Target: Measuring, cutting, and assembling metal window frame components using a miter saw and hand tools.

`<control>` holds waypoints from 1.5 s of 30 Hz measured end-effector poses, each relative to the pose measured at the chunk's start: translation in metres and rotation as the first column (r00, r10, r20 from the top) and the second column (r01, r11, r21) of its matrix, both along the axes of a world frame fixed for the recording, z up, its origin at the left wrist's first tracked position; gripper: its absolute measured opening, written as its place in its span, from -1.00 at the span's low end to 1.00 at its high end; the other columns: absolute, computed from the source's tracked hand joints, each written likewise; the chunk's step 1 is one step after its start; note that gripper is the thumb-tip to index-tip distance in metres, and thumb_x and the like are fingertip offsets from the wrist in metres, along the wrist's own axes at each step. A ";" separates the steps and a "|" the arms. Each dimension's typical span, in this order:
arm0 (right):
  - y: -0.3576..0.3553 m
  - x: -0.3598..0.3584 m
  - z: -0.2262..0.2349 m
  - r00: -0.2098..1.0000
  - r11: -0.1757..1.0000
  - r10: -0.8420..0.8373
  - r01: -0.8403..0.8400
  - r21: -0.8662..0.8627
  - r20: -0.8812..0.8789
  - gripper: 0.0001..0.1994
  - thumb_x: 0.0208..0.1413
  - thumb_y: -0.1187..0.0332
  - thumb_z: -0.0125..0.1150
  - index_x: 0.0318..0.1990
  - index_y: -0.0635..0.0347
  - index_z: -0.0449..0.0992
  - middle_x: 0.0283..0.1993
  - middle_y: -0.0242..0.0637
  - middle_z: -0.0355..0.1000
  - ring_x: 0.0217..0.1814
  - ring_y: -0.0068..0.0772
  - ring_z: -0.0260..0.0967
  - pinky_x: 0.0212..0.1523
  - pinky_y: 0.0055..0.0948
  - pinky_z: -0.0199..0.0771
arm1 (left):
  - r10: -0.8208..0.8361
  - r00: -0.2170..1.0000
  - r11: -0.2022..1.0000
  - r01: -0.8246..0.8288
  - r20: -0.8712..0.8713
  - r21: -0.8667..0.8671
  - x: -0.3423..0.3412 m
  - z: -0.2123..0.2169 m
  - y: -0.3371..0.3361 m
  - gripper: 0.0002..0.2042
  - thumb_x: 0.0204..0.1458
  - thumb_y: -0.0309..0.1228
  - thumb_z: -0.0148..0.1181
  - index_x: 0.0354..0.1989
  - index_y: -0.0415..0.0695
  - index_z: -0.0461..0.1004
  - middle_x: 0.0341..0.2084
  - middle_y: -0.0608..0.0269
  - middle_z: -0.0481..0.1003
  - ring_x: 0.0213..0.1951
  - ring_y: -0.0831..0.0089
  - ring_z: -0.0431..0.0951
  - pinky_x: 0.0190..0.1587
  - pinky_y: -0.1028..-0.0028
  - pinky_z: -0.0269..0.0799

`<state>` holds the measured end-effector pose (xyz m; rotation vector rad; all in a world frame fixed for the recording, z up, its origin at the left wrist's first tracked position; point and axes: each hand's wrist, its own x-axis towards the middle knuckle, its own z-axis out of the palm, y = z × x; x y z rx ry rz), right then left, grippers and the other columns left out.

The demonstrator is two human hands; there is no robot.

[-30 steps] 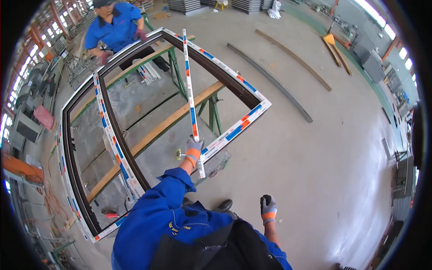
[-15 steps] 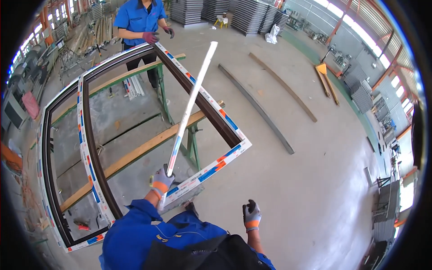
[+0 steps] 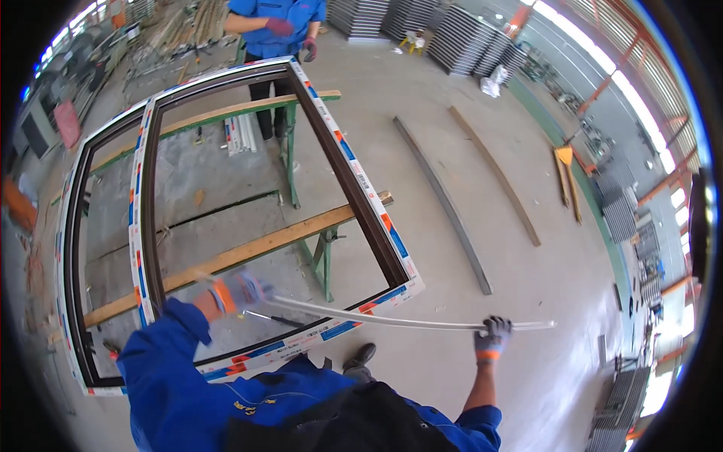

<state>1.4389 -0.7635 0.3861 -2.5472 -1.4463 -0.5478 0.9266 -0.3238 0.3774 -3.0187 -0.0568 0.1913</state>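
Observation:
A long thin white strip (image 3: pixel 399 322) stretches crosswise in front of me, bowed slightly. My right hand (image 3: pixel 493 337), in a grey and orange glove, is closed round it near its right end. My left hand (image 3: pixel 239 292), gloved alike and smeared by motion, has the strip's other end at its fingers, over the frame's opening. Beneath lies a large dark brown window frame (image 3: pixel 340 175), its edges covered with white, blue and orange protective film. A thin tool with a black handle (image 3: pixel 286 321) shows just below the strip, beside the frame's near edge.
Wooden beams (image 3: pixel 260 247) on green trestles (image 3: pixel 324 264) carry the frame. A co-worker in a blue shirt (image 3: pixel 275 38) and dark red gloves stands at its far side. Two long bars (image 3: pixel 444 203) lie on the floor to the right, with a yellow pallet jack (image 3: pixel 565 158) beyond.
The strip has swung from pointing up and away to lying crosswise. My right hand has taken hold of it; my left has moved left. The co-worker's hand has risen off the frame.

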 end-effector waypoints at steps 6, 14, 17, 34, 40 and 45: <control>-0.078 0.064 -0.060 0.881 0.851 -0.440 0.348 -0.393 -0.173 -0.73 -0.32 0.18 0.44 -0.50 0.05 0.49 -0.53 -0.16 0.48 -0.32 0.05 0.43 -0.12 -0.13 0.42 | 0.618 0.783 0.726 -0.604 0.073 0.329 0.015 0.033 0.040 -0.58 0.01 -0.17 0.10 0.04 -0.05 0.39 0.00 0.09 0.38 0.16 0.10 0.28 0.11 0.13 0.25; 0.112 -0.006 -0.047 0.621 0.955 -0.007 -0.229 -0.190 -0.783 -0.64 0.00 0.05 0.29 -0.26 0.19 0.54 -0.49 -0.10 0.51 -0.47 -0.13 0.47 -0.38 -0.24 0.46 | 0.946 0.289 0.291 -0.564 0.146 -0.773 0.183 -0.055 -0.154 -0.61 0.04 -0.18 0.12 0.03 -0.05 0.39 -0.15 0.03 0.50 -0.15 0.07 0.55 -0.05 0.25 0.44; 0.195 -0.029 -0.048 -0.060 0.954 0.112 -0.273 0.124 -0.992 -0.70 0.13 0.15 0.18 -0.27 0.26 0.51 -0.54 -0.15 0.46 -0.54 -0.39 0.44 -0.47 -0.29 0.42 | 0.863 0.498 0.310 -0.395 0.082 -0.865 0.250 -0.093 -0.218 -0.57 0.06 -0.13 0.16 0.04 -0.10 0.36 -0.39 0.06 0.55 -0.35 0.04 0.57 -0.27 0.18 0.48; 0.364 -0.076 -0.078 0.765 0.905 0.348 -0.425 -0.019 -0.542 -0.41 0.08 0.20 0.20 0.26 0.14 0.21 0.11 0.00 0.34 0.18 0.07 0.25 0.11 -0.04 0.33 | 0.975 -0.171 -0.148 -0.008 -0.144 -0.989 0.293 -0.122 -0.152 -0.36 -0.01 -0.41 0.21 0.30 -0.13 0.16 -0.18 -0.12 0.52 -0.17 0.02 0.56 -0.11 0.24 0.46; 0.358 -0.051 -0.098 0.740 0.907 0.322 -0.420 -0.032 -0.591 -0.36 0.07 0.30 0.11 0.35 0.08 0.09 0.01 0.03 0.40 0.06 0.04 0.34 0.07 -0.07 0.34 | 0.971 -0.134 -0.218 -0.157 -0.198 -0.963 0.298 -0.095 -0.141 -0.38 -0.02 -0.38 0.21 0.28 -0.08 0.19 -0.23 -0.15 0.53 -0.20 -0.08 0.54 -0.15 0.13 0.47; 0.348 -0.049 -0.086 0.670 0.901 0.316 -0.433 -0.008 -0.672 -0.41 0.08 0.36 0.09 0.31 0.15 0.16 0.10 0.01 0.37 0.13 0.06 0.31 0.13 -0.12 0.33 | 0.981 -0.186 -0.093 -0.169 -0.061 -0.981 0.311 -0.096 -0.149 -0.38 -0.03 -0.36 0.23 0.27 -0.11 0.20 -0.23 -0.17 0.53 -0.21 -0.12 0.54 -0.18 0.10 0.47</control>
